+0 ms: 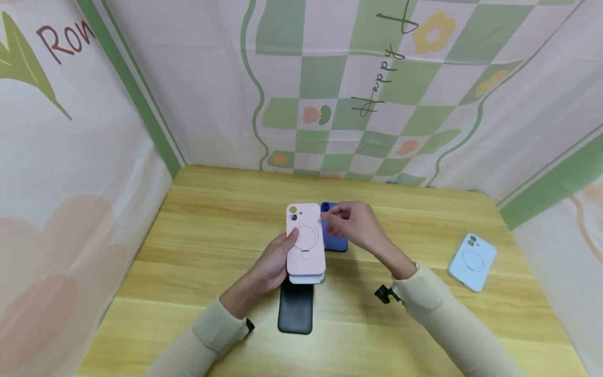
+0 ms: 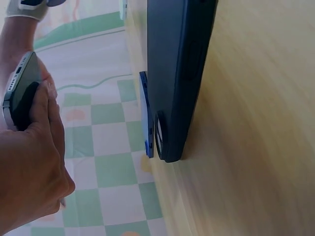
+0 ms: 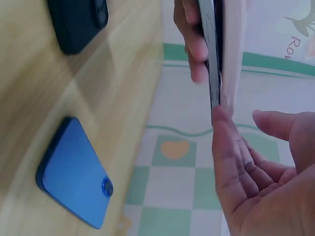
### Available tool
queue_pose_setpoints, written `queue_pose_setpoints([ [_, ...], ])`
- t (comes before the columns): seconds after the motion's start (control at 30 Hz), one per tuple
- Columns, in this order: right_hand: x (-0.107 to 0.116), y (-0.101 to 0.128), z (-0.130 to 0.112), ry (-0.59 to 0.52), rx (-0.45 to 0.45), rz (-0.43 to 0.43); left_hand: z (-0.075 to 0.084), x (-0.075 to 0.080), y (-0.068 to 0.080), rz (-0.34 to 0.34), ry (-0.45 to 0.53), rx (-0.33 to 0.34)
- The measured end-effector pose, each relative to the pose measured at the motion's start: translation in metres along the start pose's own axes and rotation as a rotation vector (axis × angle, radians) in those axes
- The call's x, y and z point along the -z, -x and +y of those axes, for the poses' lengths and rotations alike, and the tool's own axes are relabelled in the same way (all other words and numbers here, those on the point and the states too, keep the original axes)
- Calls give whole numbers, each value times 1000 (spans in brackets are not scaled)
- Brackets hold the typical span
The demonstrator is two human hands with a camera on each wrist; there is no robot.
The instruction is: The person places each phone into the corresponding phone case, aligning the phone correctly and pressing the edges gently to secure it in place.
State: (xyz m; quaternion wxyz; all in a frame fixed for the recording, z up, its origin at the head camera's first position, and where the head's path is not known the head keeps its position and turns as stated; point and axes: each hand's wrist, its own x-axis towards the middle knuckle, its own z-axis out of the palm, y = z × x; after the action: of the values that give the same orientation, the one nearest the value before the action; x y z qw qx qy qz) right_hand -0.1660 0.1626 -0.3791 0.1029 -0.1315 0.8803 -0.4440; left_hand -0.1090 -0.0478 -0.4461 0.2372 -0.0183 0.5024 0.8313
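wide wooden worktop (image 1: 212, 230) under it all, printed checkered cloth backdrop (image 1: 330, 94) closing it in on three sides. black phone case (image 1: 295, 309) flat near the front edge, pale blue case (image 1: 472, 261) well apart to the right, dark blue case (image 1: 335, 242) lying just behind the hands. raised above them, a phone in a pink phone case (image 1: 305, 241), back up, steadied so the far corner stays reachable. left hand (image 1: 273, 264) gripping its lower half, fingers wrapped round the edges. right hand (image 1: 350, 225) at the top right corner, fingers narrow and touching the edge, seemingly working the case's rim.
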Motion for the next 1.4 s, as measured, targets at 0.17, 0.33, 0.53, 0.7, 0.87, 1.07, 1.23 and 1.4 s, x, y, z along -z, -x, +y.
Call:
queue_pose_setpoints([
  [0.17, 9, -13, 4, 17, 32, 6, -2, 0, 0, -31, -9, 14],
  [0.33, 12, -28, 2, -87, -48, -116, -3, -2, 0, -61, -21, 30],
  [0.53, 11, -41, 1, -185, -175, -271, -2, -3, 2, -91, -56, 55],
  [0.7, 12, -46, 3, -243, -239, -341, -1, -5, 5, -101, -67, 76],
  [0.87, 14, -47, 7, -319, -262, -390, 0, -4, 6, -106, -64, 80],
  [1.07, 15, -47, 9, -391, -297, -419, 1, -4, 8, -136, -67, 89],
  [1.23, 14, -47, 9, -416, -311, -415, 2, -3, 9, -149, -64, 86],
  [1.4, 15, -47, 7, -412, -311, -406, 2, -4, 8, -157, -50, 85],
])
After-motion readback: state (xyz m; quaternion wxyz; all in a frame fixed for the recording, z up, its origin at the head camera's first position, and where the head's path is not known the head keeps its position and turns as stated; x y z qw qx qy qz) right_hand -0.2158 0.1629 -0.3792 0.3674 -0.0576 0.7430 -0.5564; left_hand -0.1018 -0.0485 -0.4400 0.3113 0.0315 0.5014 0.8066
